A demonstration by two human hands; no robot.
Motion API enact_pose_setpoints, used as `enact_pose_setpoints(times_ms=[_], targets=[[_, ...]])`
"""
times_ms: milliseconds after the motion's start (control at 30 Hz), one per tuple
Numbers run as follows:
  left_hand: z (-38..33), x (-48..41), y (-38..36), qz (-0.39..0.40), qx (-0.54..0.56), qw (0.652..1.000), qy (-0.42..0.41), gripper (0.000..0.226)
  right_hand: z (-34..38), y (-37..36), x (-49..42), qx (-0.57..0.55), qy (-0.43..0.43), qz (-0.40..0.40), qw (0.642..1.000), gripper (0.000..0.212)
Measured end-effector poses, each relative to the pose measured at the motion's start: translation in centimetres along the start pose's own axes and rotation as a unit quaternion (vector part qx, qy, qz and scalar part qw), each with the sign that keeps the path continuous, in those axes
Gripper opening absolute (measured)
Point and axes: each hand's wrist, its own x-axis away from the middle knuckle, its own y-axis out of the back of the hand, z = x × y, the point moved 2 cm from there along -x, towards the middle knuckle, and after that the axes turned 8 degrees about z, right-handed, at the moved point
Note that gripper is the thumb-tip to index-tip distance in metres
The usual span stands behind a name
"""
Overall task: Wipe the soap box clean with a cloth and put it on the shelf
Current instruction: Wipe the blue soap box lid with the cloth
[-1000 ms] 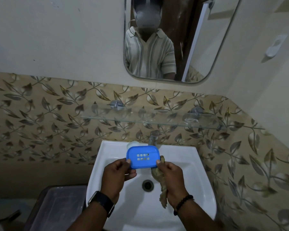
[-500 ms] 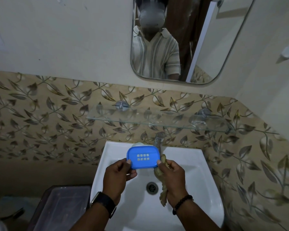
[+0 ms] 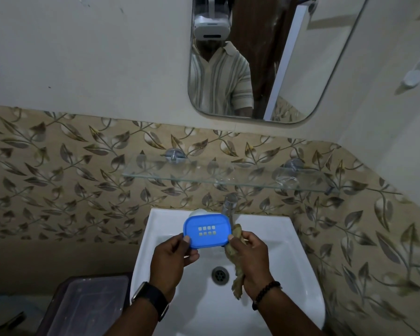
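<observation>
The blue soap box (image 3: pixel 207 231) hangs between both hands above the white sink (image 3: pixel 298 258), under the glass shelf (image 3: pixel 228 177). The left hand (image 3: pixel 171 260) pinches its left rim with thumb on top and fingers curled beneath. The right hand (image 3: pixel 251 257) grips the right rim, and a crumpled olive cloth (image 3: pixel 237 282) is bunched in its palm and dangles below. The box is smooth plastic, oval-cornered, with two rows of small square drain holes

no readable text, labels or numbers anywhere
</observation>
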Motion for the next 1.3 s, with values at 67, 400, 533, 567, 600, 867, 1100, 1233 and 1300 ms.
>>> enact_pose_setpoints(times_ms=[67, 400, 533, 567, 600, 867, 1100, 1233, 1300], targets=[[0.1, 0.1, 0.1, 0.001, -0.001, 1.000, 0.000, 0.020, 0.1, -0.2, 0.0, 0.001, -0.001, -0.004, 1.000, 0.007], [0.0, 0.1, 1.1, -0.011, -0.009, 1.000, -0.011, 0.019, 0.0, -1.0, 0.4, 0.028, 0.007, -0.022, 0.999, 0.004], [0.3, 0.0, 1.6, -0.018, -0.008, 1.000, -0.011, 0.018, -0.2, -1.0, 0.7, 0.019, 0.007, -0.011, 1.000, 0.007], [0.3, -0.1, 1.7, -0.016, -0.007, 1.000, -0.011, 0.018, -0.2, -1.0, 0.8, 0.011, 0.003, -0.011, 1.000, 0.008], [0.4, -0.2, 1.8, -0.013, -0.004, 1.000, -0.011, 0.018, -0.2, -0.9, 0.8, 0.002, -0.001, -0.013, 1.000, 0.008], [1.1, 0.3, 1.9, -0.010, 0.028, 1.000, 0.004, 0.019, 0.3, 1.2, 0.3, -0.031, -0.018, -0.065, 0.997, 0.013], [1.3, 0.2, 1.0, -0.003, 0.045, 0.999, 0.005, 0.018, 0.4, 2.7, -1.5, -0.040, -0.020, -0.071, 0.996, 0.011], [1.4, -0.2, 0.8, -0.021, 0.051, 0.998, 0.007, 0.018, 0.1, 2.4, -2.8, -0.046, -0.021, -0.061, 0.997, 0.012], [1.5, -0.3, 0.8, -0.027, 0.050, 0.998, 0.007, 0.018, 0.1, 2.4, -3.5, -0.059, -0.026, -0.056, 0.996, 0.011]])
